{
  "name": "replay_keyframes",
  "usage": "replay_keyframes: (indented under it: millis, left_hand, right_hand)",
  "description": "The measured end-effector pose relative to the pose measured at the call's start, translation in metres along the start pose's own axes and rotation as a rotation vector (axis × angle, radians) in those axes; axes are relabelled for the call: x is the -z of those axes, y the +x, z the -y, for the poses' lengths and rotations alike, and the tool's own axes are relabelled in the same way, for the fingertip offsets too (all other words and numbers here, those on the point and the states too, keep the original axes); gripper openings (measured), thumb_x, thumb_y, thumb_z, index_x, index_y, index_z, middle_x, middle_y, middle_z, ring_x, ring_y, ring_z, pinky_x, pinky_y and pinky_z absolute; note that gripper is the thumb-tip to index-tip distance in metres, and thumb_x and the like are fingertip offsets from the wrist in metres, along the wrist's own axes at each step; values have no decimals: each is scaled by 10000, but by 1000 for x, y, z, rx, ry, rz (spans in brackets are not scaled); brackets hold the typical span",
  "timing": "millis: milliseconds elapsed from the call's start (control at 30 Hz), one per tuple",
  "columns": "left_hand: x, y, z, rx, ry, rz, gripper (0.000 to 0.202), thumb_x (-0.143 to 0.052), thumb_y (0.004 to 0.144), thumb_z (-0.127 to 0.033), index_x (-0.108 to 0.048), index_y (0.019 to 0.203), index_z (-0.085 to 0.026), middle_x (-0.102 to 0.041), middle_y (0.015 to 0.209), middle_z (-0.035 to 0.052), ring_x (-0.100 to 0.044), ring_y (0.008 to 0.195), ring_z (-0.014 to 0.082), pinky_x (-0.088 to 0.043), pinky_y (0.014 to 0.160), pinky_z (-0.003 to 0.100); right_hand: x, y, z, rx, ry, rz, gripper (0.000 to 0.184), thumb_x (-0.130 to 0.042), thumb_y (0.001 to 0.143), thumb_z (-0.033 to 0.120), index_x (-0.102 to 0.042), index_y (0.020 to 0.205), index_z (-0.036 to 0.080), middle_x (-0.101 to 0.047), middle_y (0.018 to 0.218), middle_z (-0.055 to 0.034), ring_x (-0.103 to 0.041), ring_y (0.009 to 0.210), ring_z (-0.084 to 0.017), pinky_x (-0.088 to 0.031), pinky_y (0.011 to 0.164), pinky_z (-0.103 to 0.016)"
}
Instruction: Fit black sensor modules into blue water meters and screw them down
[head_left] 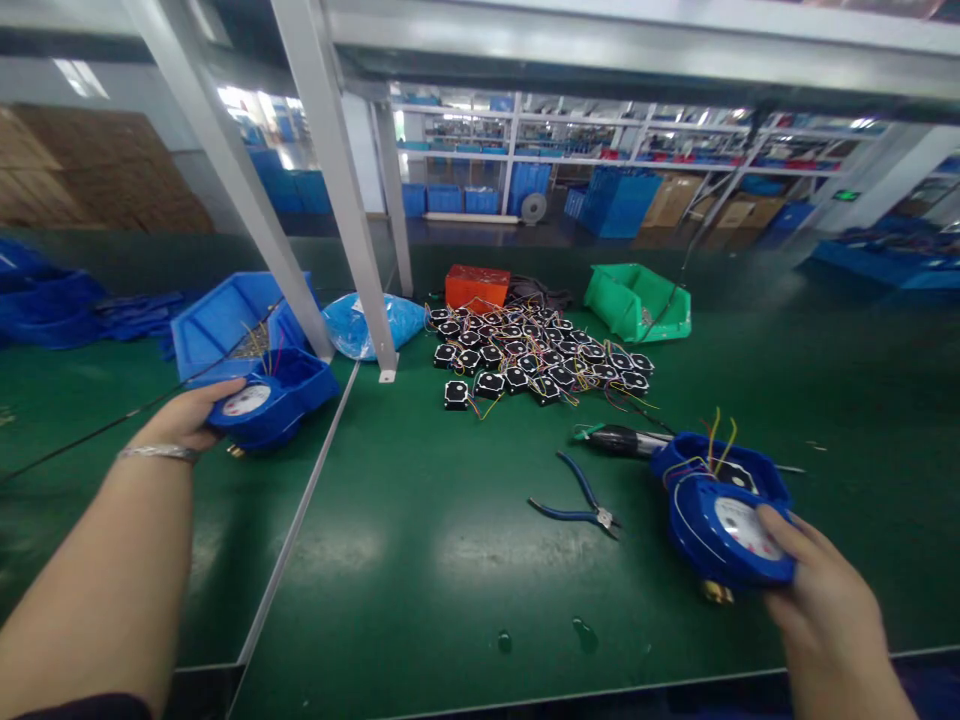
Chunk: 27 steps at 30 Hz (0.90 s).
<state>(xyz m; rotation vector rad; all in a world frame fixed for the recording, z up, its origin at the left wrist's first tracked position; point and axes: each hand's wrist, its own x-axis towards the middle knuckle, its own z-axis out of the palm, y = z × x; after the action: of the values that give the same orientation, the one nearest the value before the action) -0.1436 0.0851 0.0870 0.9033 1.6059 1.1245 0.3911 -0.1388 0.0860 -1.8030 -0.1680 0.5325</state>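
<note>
right hand (829, 595) half-curled, clasping blue meter (709, 540) by dial (742, 525); left hand (180, 415) gripping second meter (279, 415).

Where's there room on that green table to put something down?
The widest bare bit of table lies between the metal strip and the pliers, in front of the black modules. Another is right of the green bin, beyond the blue meter in the right hand. It's crowded where the modules bunch together.

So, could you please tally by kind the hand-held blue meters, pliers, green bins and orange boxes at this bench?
Blue meters, one in the left hand, one in the right hand: 2
Pliers: 1
Green bin: 1
Orange box: 1
Total: 5
</note>
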Motion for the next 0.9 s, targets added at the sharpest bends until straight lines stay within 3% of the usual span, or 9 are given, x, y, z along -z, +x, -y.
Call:
replay_keyframes:
  millis: [167,300,433,467,533,600,667,767,900]
  left_hand:
    - [2,-7,13,59,-38,104,245,-560,805,-160,-553,1038,-85,-648,731,-78,-565,678,39,-460,705,179]
    - [-5,-24,25,160,-76,154,433,-656,734,-202,-518,1145,-187,-676,851,-55,-592,692,76,-480,643,175]
    - [-28,-60,34,148,-97,251,573,-722,667,-242,-481,1186,-242,-661,976,-53,-607,790,112,-497,652,169]
    - [-36,-71,36,127,-99,280,607,-738,645,-265,-476,1190,-229,-659,992,-29,-613,794,130,-504,638,174]
    - [-55,-95,43,115,-111,338,694,-776,580,-292,-465,1193,-198,-659,998,27,-628,793,177,-525,629,210]
    - [-75,-120,52,71,-132,403,730,-759,599,-325,-413,1228,-193,-650,1013,63,-633,842,211,-535,673,248]
    - [-94,-144,64,42,-139,412,813,-751,596,-357,-346,1277,-177,-652,974,96,-641,811,240,-541,654,286]
    - [-115,-174,82,-16,-152,444,863,-712,632,-369,-259,1338,-165,-623,1011,122,-628,857,265,-533,706,342]
    - [-127,-205,101,-72,-41,494,814,-649,692,-374,-223,1355,-169,-603,966,113,-607,869,267,-507,766,396]
  right_hand:
    - [-12,11,11,-29,-100,-74,615,-587,751,252,-396,1307,71,-496,1128,-195,-555,975,-215,-489,711,-259]
    - [-7,4,15,139,-337,-137,631,-598,750,279,-415,1303,37,-451,1174,-221,-466,1088,-302,-390,923,-421]
    - [-9,-29,8,798,-574,-344,512,-560,738,254,-506,1194,26,-399,1245,-169,-335,1209,-260,-245,1068,-360]
    - [-14,-38,4,990,-623,-284,420,-519,775,273,-545,1128,46,-448,1199,-146,-395,1161,-232,-298,1041,-337]
    - [-29,-54,-7,1178,-741,45,331,-443,843,314,-571,1055,95,-508,1129,-109,-483,1062,-199,-385,974,-330]
    - [-49,-61,-18,1088,-938,428,384,-497,829,330,-530,1144,114,-464,1199,-100,-454,1113,-206,-382,993,-356]
    - [-70,-61,-28,928,-1182,641,621,-627,751,330,-420,1286,93,-333,1314,-122,-334,1226,-245,-326,1046,-391]
    - [-94,-57,-35,790,-1393,723,905,-749,640,365,-304,1366,59,-203,1369,-168,-230,1273,-301,-276,1069,-408]
    - [-110,-57,-33,801,-1431,700,890,-742,654,390,-316,1361,57,-243,1345,-187,-277,1238,-322,-287,1044,-409]
